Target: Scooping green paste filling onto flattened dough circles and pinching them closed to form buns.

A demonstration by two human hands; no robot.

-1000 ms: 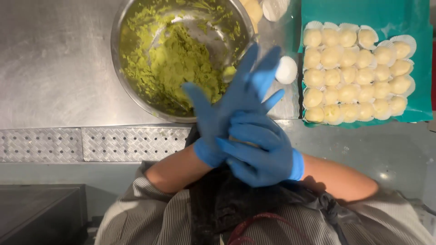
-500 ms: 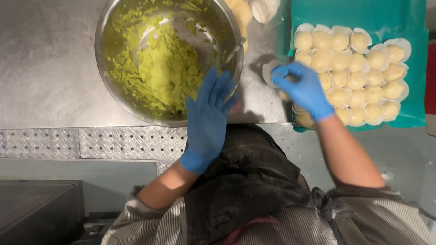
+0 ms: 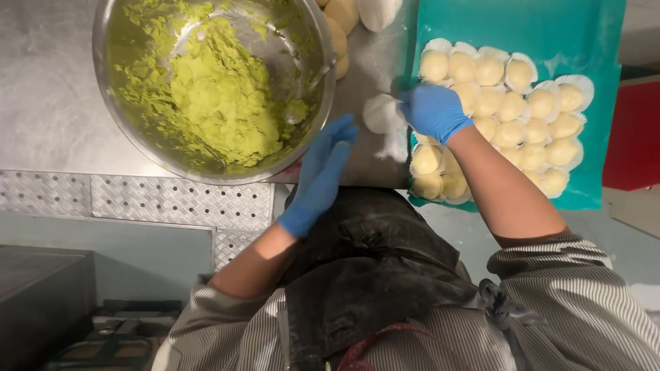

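Observation:
My left hand [image 3: 320, 175], in a blue glove, is held flat with its fingers straight and holds nothing. It hovers just off the near right rim of a steel bowl [image 3: 103, 103] of green paste [image 3: 220, 96]. My right hand [image 3: 433, 110], also gloved in blue, is curled at the left edge of a teal tray [image 3: 522, 27]. Its fingertips touch a white round piece [image 3: 380, 113] lying on the steel counter. The tray carries several pale dough balls [image 3: 512, 106] in white paper cups. Whether the fingers grip the white piece is hidden.
A spoon handle [image 3: 320, 72] leans inside the bowl's right side. More dough pieces [image 3: 344, 14] lie beyond the bowl. The counter ends in a ribbed steel edge [image 3: 137, 199]. A red object [image 3: 632, 137] stands right of the tray. My dark apron fills the lower middle.
My hands, clasped together in front of me a second ago, have parted. The right one went to the tray's left edge and the white piece; the left stayed near the bowl.

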